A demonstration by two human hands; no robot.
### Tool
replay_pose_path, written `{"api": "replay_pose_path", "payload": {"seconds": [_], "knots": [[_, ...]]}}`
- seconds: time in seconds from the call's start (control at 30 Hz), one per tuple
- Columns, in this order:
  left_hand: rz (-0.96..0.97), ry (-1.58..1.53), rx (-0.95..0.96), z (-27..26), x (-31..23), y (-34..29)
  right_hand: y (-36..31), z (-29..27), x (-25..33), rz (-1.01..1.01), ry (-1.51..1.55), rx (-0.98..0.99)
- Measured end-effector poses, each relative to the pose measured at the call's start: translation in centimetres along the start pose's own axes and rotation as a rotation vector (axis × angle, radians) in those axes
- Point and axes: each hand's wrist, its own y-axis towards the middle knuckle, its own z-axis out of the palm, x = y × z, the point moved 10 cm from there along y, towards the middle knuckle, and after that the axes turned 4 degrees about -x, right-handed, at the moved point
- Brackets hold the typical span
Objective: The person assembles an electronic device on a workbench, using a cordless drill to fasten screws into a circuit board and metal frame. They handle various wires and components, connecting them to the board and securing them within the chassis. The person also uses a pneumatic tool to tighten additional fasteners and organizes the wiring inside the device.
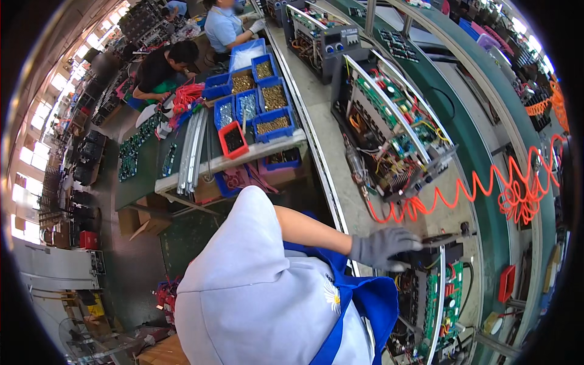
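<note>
My left hand (389, 247), in a grey work glove, reaches over the near end of an opened electronic unit (441, 292). Its fingers are stretched forward with the thumb apart, close to a black panel (441, 239) at the unit's end; contact there is hard to make out. Green circuit boards (453, 289), coloured wires and a pale metal rail show on this unit. My right hand is out of sight, and the blue apron (371, 298) covers part of the unit's side. Further along stands a second opened unit (389, 121) with boards and rails.
A power screwdriver (356, 161) lies by the second unit, joined to a coiled orange hose (480, 185). Blue bins (274, 125) of screws and a red bin (232, 140) fill a side table. A third unit (319, 39) stands farther off. Two co-workers (222, 27) (164, 67) sit nearby.
</note>
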Motion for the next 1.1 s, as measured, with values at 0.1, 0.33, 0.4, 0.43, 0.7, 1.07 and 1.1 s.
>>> {"api": "replay_pose_path", "payload": {"seconds": [0.1, 0.33, 0.4, 0.43, 0.7, 1.07, 1.1], "knots": [[-0.07, 0.014, -0.215, 2.2, -2.7, 3.0, 1.1, 2.9, -2.9, 0.099, 0.431, -0.036], [-0.241, 0.008, -0.533, 4.8, -2.3, 4.5, 1.6, 4.6, -4.7, 0.088, 0.766, -0.098], [-0.251, 0.032, -0.577, 4.8, -2.3, 4.5, 2.7, 4.4, -6.7, 0.113, 0.788, -0.128], [-0.265, 0.018, -0.581, 4.3, -2.6, 5.0, 3.6, 4.3, -7.8, 0.129, 0.806, -0.13], [-0.183, 0.037, -0.564, 8.5, -1.4, 11.7, 7.7, 2.4, -16.3, 0.2, 0.938, -0.24], [-0.237, -0.3, -0.131, 9.6, 3.8, 17.6, -1.7, 3.7, -5.8, 0.032, 0.572, -0.618], [-0.335, -0.443, -0.049, 10.1, 5.0, 18.7, -2.4, 3.9, -5.3, 0.025, 0.536, -0.641]]}}
